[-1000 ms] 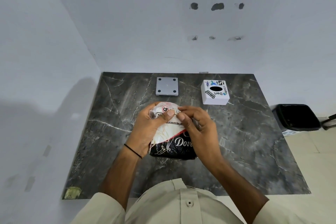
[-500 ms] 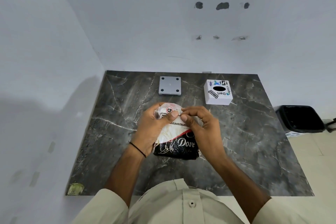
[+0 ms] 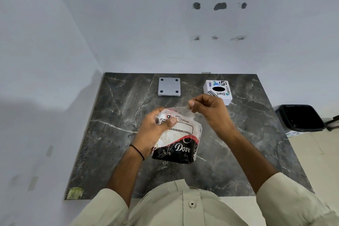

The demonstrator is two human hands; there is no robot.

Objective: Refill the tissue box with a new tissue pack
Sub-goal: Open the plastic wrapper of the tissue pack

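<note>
- Fingers of left hand (image 3: pixel 156 130) wrapped around tissue pack (image 3: pixel 177 139), thumb pressed on its label
- right hand (image 3: pixel 211 110) fingers pinched together on clear plastic flap at pack's top, flap stretched up-right
- pack held above dark marble table (image 3: pixel 113 134), near its middle
- white tissue box (image 3: pixel 218 91) on table at far right, oval slot up, partly behind right hand
- grey square plate (image 3: pixel 169 86) left of box
- black bin (image 3: pixel 302 117) off table, right

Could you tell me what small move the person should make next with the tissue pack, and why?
Probably keep pulling the pinched wrapper up and away with the right hand to open the top. The left hand grips the tissue pack above the table, the plastic looks stretched but hardly open, and the tissue box waits behind.
</note>
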